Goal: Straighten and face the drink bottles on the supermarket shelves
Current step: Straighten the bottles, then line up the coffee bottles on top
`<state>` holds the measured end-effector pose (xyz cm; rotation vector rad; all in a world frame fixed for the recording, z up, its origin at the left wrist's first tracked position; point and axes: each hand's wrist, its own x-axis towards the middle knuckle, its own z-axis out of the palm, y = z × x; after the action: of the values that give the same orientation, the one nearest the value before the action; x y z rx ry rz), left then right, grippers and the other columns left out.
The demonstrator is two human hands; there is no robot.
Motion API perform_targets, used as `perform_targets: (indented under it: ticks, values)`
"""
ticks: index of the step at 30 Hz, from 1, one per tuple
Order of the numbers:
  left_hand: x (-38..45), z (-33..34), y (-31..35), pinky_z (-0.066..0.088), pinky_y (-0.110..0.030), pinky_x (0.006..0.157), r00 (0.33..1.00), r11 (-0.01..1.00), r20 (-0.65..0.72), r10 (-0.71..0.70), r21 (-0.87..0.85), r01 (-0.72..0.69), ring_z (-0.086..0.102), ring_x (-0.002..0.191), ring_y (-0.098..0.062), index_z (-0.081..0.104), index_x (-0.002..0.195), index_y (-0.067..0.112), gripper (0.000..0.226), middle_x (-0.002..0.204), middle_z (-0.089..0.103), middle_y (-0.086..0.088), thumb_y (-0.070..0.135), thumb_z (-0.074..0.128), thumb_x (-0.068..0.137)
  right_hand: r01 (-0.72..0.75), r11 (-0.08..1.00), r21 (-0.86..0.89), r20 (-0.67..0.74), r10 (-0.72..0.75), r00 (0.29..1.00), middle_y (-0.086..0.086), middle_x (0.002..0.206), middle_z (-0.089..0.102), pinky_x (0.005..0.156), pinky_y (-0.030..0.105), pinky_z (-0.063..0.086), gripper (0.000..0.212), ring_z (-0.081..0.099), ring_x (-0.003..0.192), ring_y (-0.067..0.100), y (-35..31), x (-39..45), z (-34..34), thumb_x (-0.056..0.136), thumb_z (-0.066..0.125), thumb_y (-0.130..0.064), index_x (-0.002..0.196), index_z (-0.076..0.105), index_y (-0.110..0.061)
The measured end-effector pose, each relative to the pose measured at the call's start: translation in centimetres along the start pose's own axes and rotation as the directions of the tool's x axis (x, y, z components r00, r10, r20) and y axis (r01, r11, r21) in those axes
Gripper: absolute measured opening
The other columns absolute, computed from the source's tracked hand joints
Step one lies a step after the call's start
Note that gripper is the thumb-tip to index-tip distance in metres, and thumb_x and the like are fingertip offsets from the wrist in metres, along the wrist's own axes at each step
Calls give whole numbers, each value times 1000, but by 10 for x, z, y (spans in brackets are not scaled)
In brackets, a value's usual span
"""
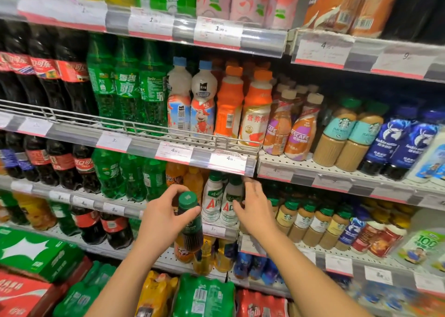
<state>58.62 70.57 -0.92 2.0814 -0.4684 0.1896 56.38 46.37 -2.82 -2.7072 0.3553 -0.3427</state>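
Observation:
My left hand [163, 214] grips a dark bottle with a green cap and green label [191, 222], held upright in front of the shelves. My right hand [255, 208] is spread open beside two white AD bottles with green caps [220, 202], its fingers touching the right one. Orange soda bottles [190, 179] stand just behind the held bottle. On the shelf above stand white milk-drink bottles [202, 99], orange-capped bottles [243, 104] and Nescafe bottles [298, 128].
Cola [60, 162] and green Sprite bottles [127, 172] fill the left of the shelves. Starbucks bottles [313, 222] stand at the right. A wire rail [144, 126] fronts the upper shelf, price tags [227, 159] line the edges, and shrink-wrapped packs [202, 295] sit below.

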Motion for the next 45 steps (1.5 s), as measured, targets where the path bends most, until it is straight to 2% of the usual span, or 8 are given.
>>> perform_targets:
  ticks: [4,7,10,16,25,31,37,45]
  values:
    - [3,20,26,52,-14,64,999,1000,46,13,-1,-13,65,80,5,62,96,37,33,84,71,18,43,85,73,34,929,368,130,-88,988,-21,116,66,86,27,58,29,68,90,-3,1,-46,-23,89,69,-42,118,65,-38]
    - [0,40,47,54,-22,64,992,998,110,55,-24,-52,66,74,1,62,96,35,32,82,71,16,45,84,74,11,849,528,220,-149,964,-20,121,64,89,23,58,51,65,104,-6,8,-72,-39,78,77,-51,126,58,-48]
    - [-7,60,70,51,-18,61,987,993,137,88,-87,-77,65,71,-2,62,94,35,31,80,70,14,44,83,75,5,880,474,206,-117,972,-24,117,61,91,19,53,65,59,106,-9,21,-88,-46,74,82,-54,130,49,-49]
    - [-21,90,106,56,-34,64,972,983,188,143,-140,-117,64,70,-10,62,96,35,32,82,70,10,50,81,75,-11,897,442,83,-28,996,-26,109,62,85,14,49,59,56,102,-13,52,-112,-65,75,80,-52,126,53,-42]
    - [-42,117,138,55,-35,64,953,973,237,188,-180,-147,63,70,-13,63,98,32,35,81,70,6,51,82,75,-80,890,449,91,44,995,-21,109,59,87,21,52,61,57,103,-2,83,-145,-88,74,79,-54,129,54,-40]
    - [-36,122,166,57,-30,82,893,965,365,262,-124,-233,67,94,3,59,119,46,44,102,71,22,66,68,81,-97,877,470,21,99,995,-16,98,68,80,25,58,53,64,91,2,103,-157,-103,68,80,-52,115,59,-42]
    - [-20,119,214,49,-21,97,871,907,265,414,-41,-419,58,110,12,58,128,40,48,119,65,28,66,55,88,-120,856,503,-71,179,981,-17,100,72,80,27,59,49,66,94,1,130,-163,-136,63,81,-53,107,61,-45]
    - [-12,123,248,42,-21,100,841,867,243,482,6,-499,49,119,10,58,130,38,39,128,60,25,50,61,93,-80,864,496,-201,205,958,-30,102,68,82,31,60,51,68,93,1,154,-172,-177,65,80,-56,110,58,-48]
